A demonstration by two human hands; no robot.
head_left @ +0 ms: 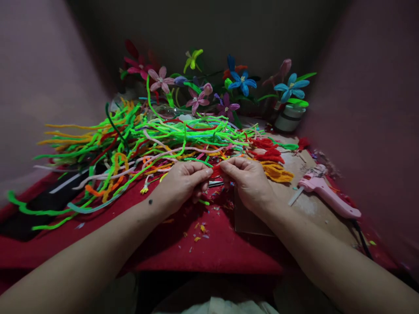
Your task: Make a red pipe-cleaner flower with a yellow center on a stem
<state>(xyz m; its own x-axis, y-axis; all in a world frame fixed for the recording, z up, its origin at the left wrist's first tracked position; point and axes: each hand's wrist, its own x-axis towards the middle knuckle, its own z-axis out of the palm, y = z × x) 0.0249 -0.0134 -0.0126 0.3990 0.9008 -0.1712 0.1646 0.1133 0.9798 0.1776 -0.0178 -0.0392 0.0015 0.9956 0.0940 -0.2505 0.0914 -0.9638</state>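
Between my hands is a short red fuzzy piece (216,171), like pipe cleaner, pinched at both ends. My left hand (187,178) has thumb and forefinger closed on its left end. The right end sits in the pinch of my right hand (247,179). Below the fingertips, part of a metal tool (216,184) shows, perhaps scissors; the hands hide most of it. Just beyond my right hand lie bundles of red pipe cleaner loops (269,153) and an orange bundle of loops (278,172).
A heap of green, orange and pink pipe cleaners (183,135) spreads across the back left. Several pipe cleaner flowers (242,83) stand behind it. A pink glue gun (330,192) rests on cardboard (307,213) at right, near a jar (290,118). Scraps dot the red cloth (209,253).
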